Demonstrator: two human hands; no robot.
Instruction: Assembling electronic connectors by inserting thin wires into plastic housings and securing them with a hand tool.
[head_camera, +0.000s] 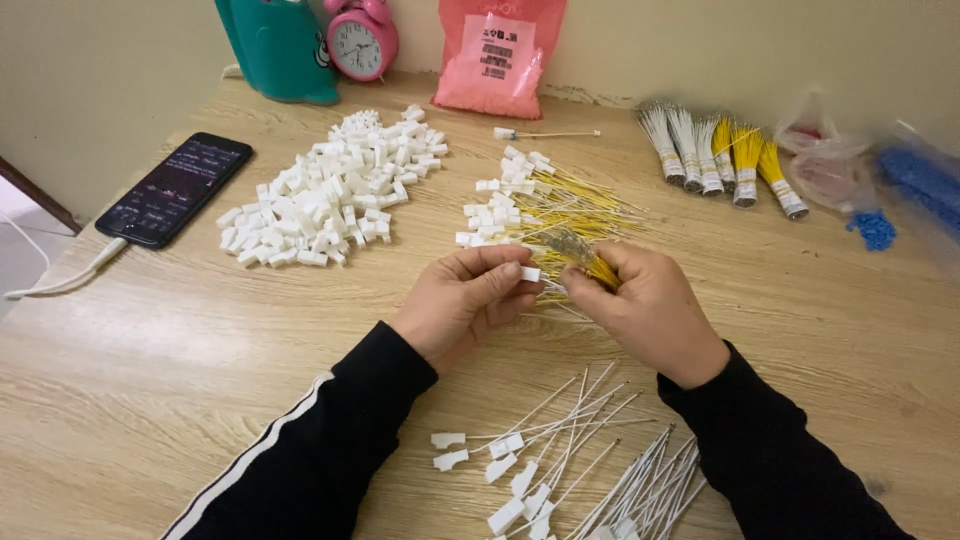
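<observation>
A wooden table (150, 380) filled almost the whole frame. At the top edge stood a teal container (280, 45), a pink alarm clock (361, 38) and a pink plastic bag (497, 55). A big heap of small white connectors (330, 190) lay in the upper middle-left, and a black phone (175, 188) with a lit screen lay left of it, with a white cable at its lower end. In the upper right lay taped bundles of white and yellow wires (715, 155), and beside them, at the right edge, clear bags with blue pieces (875, 228).

Above the hands, in the centre, lay a loose pile of yellow wires with white connectors (540, 205). At the bottom centre lay white wires with connectors (570, 450), spread like a fan.

In the middle of the frame, the left hand (462, 300) pinched one white connector (530, 274) between thumb and fingers. The right hand (645, 305) was closed around a small bunch of yellow wires (590, 262), just beside that connector. The two hands almost touched each other. Both arms wore black sleeves; the left sleeve had a white stripe.
</observation>
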